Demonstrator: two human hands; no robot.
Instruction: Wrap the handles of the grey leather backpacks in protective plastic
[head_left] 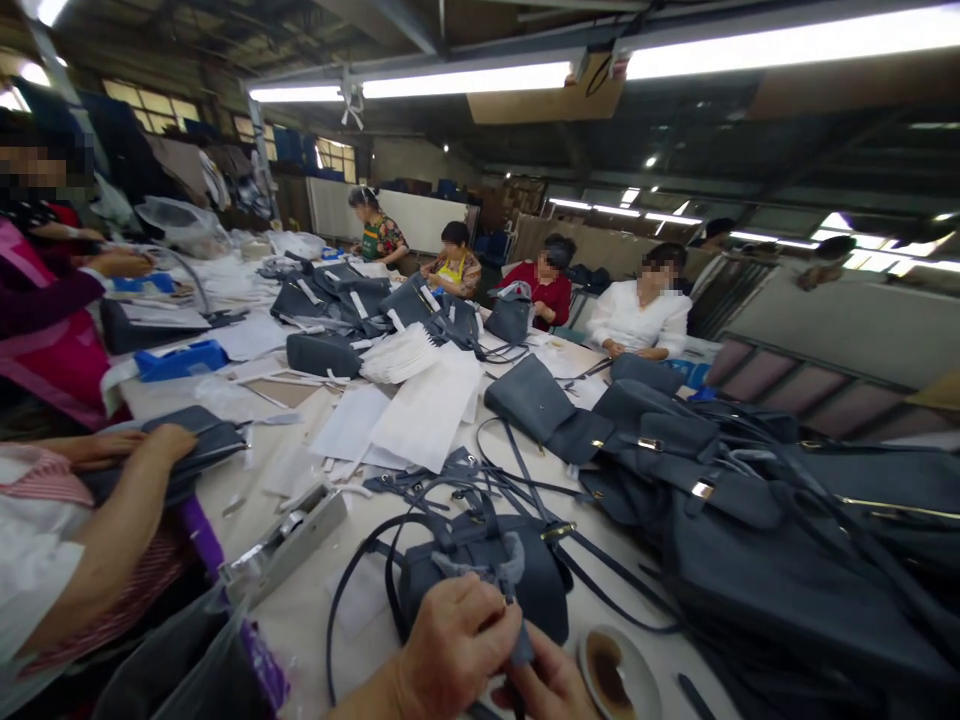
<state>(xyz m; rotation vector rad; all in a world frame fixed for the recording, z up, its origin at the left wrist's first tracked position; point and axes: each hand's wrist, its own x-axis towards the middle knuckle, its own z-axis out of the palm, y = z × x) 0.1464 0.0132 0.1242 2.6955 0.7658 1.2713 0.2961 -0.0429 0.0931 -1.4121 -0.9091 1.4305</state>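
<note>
A small dark blue-grey handbag (pixel 544 570) lies on the table in front of me, its long thin straps looped around it. My left hand (pixel 454 645) is closed in a pinch on a short strap (pixel 520 648) at the bag's near side, by a small gold-coloured fitting. Close beside it, my right hand (pixel 553 680) has its fingers closed on the same strap from below. Part of the right hand is cut off by the bottom edge. A round dish (pixel 616 672) with brown stuff in it sits just right of my right hand.
Dark bags (pixel 795 570) are heaped at the right. White paper sheets (pixel 431 405) and more bags (pixel 360 295) cover the table's middle and back. A metal tape dispenser (pixel 289 540) stands at left, near a co-worker's hands (pixel 169 445). Several people sit along the far side.
</note>
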